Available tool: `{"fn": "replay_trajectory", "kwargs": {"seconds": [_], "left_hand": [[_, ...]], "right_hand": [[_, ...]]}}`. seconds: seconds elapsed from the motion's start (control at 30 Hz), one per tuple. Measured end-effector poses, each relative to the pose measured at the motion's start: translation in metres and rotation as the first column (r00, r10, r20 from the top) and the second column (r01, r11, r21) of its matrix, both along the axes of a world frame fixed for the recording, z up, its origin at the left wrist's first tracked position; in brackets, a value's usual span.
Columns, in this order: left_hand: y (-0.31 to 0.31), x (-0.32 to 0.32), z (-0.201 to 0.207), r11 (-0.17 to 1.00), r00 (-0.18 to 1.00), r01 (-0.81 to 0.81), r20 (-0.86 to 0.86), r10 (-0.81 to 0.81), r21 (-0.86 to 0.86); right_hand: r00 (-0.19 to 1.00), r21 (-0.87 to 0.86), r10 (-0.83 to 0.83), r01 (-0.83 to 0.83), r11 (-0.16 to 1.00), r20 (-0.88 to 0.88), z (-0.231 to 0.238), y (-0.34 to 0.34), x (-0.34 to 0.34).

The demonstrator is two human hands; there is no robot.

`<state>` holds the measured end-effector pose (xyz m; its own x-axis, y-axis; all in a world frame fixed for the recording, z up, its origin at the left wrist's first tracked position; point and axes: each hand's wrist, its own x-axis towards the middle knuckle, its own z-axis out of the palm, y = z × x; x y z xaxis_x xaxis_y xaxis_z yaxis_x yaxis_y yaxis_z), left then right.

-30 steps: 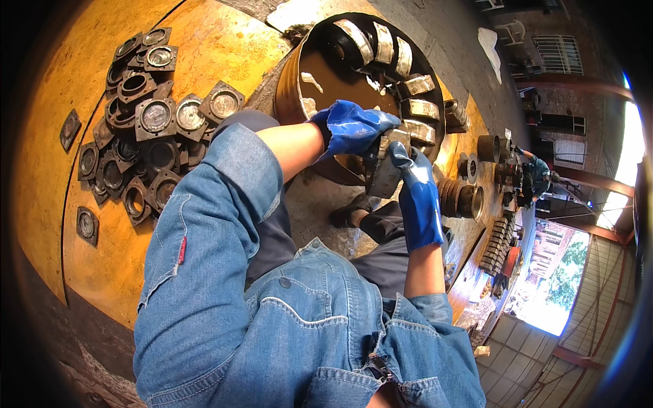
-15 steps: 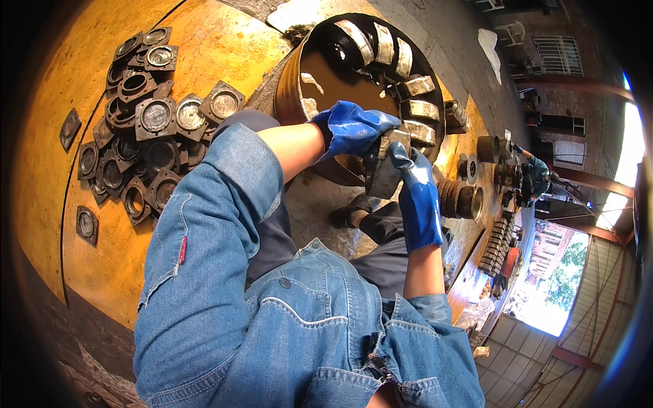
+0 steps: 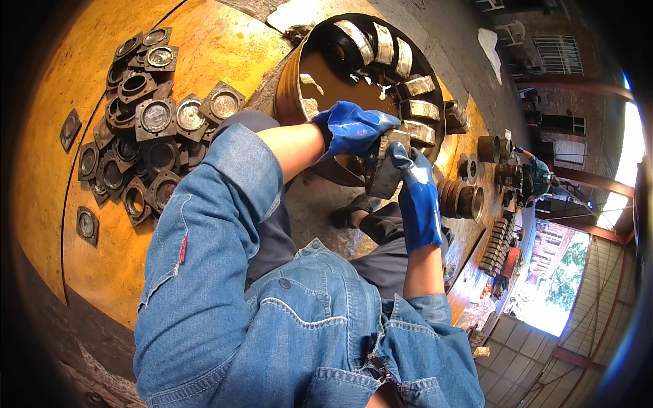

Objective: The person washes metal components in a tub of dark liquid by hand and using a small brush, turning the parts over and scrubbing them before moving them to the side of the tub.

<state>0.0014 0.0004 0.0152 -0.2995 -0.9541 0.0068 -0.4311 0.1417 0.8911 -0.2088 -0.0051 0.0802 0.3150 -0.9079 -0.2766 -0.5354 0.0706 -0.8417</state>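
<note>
Both my hands wear blue rubber gloves and meet over the near rim of a round metal tub point(image 3: 291, 88) of brown liquid. My right hand point(image 3: 418, 194) grips a dark grey, blocky metal part point(image 3: 385, 175) from the right, its thumb on top. Across the part's far end reaches my left hand point(image 3: 355, 129), with fingers curled over it; their tips are partly hidden. Inside the tub, several curved metal pieces point(image 3: 403, 58) with pale outer faces stand along the far and right wall.
A heap of square metal flanges with round openings point(image 3: 155, 117) lies left on a yellow floor plate point(image 3: 224, 41). Metal rings point(image 3: 469, 202) and other parts stand to the right. Farther right, a person point(image 3: 537, 173) bends beside parts. My shoe point(image 3: 350, 212) is below the tub.
Pale patches on the brown liquid have shifted slightly. My hands and the metal part stay in nearly the same place.
</note>
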Motion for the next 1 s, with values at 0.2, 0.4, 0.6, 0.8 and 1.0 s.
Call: {"fn": "replay_trajectory", "kwargs": {"seconds": [0.2,0.4,0.6,0.8,1.0], "left_hand": [[-0.008,-0.003,-0.018,0.980,0.989,-0.009,0.141,0.038,-0.198],[-0.016,-0.010,-0.025,1.000,0.992,0.006,-0.128,-0.009,-0.025],[-0.010,-0.010,-0.019,0.996,0.998,0.025,0.067,-0.019,-0.083],[-0.005,-0.024,-0.036,0.984,0.999,-0.003,-0.048,-0.005,-0.176],[0.022,-0.016,-0.035,0.998,0.922,-0.047,-0.383,0.056,0.034]], "right_hand": [[1.000,0.029,0.025,-0.026,0.999,0.019,0.006,0.005,0.009],[1.000,0.044,0.011,-0.011,0.999,-0.010,0.007,0.002,0.008],[0.998,0.021,-0.003,0.005,1.000,-0.062,0.003,0.006,0.001],[0.987,-0.005,-0.085,0.085,0.996,-0.134,-0.030,-0.017,-0.023],[0.978,-0.168,-0.079,0.112,0.979,0.193,-0.077,-0.002,-0.016]]}}
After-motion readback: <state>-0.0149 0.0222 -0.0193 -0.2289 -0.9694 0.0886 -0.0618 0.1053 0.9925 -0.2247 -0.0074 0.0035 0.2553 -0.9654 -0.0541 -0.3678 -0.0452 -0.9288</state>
